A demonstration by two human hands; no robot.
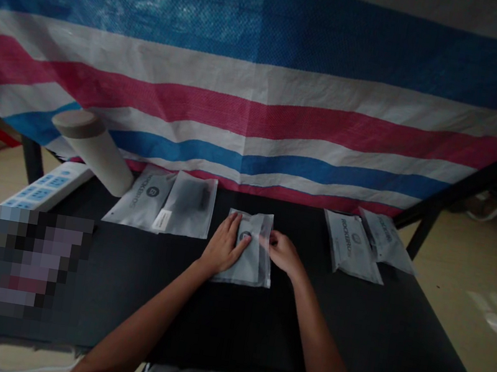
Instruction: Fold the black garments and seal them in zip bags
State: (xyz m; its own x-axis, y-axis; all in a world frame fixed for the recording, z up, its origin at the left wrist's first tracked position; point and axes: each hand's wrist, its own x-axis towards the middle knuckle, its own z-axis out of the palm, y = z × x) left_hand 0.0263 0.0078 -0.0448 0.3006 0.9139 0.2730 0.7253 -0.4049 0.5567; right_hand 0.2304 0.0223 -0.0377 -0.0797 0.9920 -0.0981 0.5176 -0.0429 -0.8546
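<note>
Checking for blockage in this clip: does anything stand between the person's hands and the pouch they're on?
Nothing visible: the left hand lies flat on the plastic pouch, and the right hand touches its right edge. Other pouches lie apart.

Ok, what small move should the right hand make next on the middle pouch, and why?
I'd probably slide the right hand gently along the right edge of the printed plastic pouch to flatten it. The left hand already lies flat on the pouch, pinning it to the black table, while the right hand is only at that edge.
</note>
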